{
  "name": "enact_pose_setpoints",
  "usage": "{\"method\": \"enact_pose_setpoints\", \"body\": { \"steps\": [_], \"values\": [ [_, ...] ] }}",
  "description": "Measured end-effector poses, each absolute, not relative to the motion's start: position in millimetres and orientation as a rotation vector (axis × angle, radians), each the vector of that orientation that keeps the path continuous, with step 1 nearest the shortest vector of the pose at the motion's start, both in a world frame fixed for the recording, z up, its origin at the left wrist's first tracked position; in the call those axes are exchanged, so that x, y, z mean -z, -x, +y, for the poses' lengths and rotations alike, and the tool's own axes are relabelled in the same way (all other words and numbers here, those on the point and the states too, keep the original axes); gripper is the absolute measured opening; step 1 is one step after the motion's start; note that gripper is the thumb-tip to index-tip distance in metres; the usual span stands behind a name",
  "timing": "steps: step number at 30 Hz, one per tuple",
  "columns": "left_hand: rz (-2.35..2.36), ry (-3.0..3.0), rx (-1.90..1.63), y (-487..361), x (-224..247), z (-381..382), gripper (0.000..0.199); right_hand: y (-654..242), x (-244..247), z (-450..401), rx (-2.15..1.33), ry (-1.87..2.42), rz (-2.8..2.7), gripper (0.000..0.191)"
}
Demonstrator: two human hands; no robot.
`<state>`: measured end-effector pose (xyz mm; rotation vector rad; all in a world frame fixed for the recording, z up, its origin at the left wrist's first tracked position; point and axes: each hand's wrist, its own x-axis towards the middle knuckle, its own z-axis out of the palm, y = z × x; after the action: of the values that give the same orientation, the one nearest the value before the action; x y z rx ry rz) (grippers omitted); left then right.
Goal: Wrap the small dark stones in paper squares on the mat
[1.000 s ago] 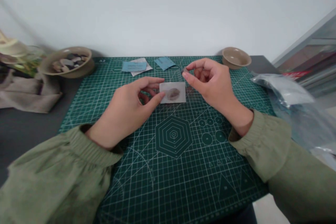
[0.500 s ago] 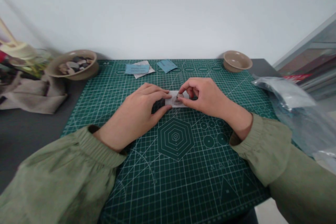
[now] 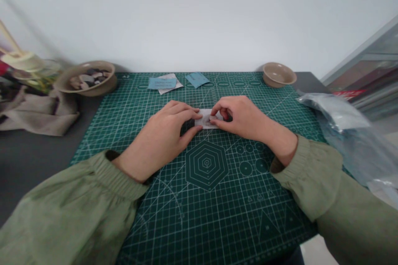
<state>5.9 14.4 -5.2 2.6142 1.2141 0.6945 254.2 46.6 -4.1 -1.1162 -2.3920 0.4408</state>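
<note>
A small white paper piece (image 3: 205, 113) lies near the middle of the green cutting mat (image 3: 214, 215). On its left edge rest the thumb and fingertips of my left hand (image 3: 164, 134), spread apart with nothing between them. Over the right part of the paper, my right hand (image 3: 244, 118) pinches a small pale stone (image 3: 212, 118) between thumb and forefinger. The stone is low, at the paper's surface; whether it touches is hard to tell. My right fingers cover part of the paper's right end.
At the back left stands a brown bowl (image 3: 107, 85) of stones; another brown bowl (image 3: 279, 75) is at the back right. Blue packets (image 3: 162, 83) (image 3: 197, 79) lie near the wall. Clear plastic bags (image 3: 342, 120) are at right, beige cloth (image 3: 40, 112) at left.
My right hand has lowered slightly, and the stone it holds has tilted from upright to flatter against the paper. My left hand stays nearly in place. The view has shifted a little.
</note>
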Motion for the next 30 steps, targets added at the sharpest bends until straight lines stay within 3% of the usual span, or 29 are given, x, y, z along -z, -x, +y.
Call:
{"method": "enact_pose_setpoints", "body": {
  "steps": [6, 12, 22, 30],
  "values": [
    [1.216, -2.634, -0.694, -3.4, 7.3, 16.9, 0.026, -250.1, -1.0, 41.7, -0.507, 1.026, -2.350, 0.012],
    [1.276, -2.621, -0.685, 2.3, 6.5, 18.5, 0.030, -271.0, -14.7, 48.4, -0.297, 1.148, -2.126, 0.010],
    [1.374, -2.608, -0.709, 3.8, 1.7, 18.2, 0.033, -274.6, -15.8, 47.8, -0.233, 1.150, -2.033, 0.012],
    [1.407, -2.626, -0.726, 6.6, 8.0, 21.5, 0.039, -280.7, -8.0, 53.2, -0.369, 1.204, -2.356, 0.006]
  ]
}}
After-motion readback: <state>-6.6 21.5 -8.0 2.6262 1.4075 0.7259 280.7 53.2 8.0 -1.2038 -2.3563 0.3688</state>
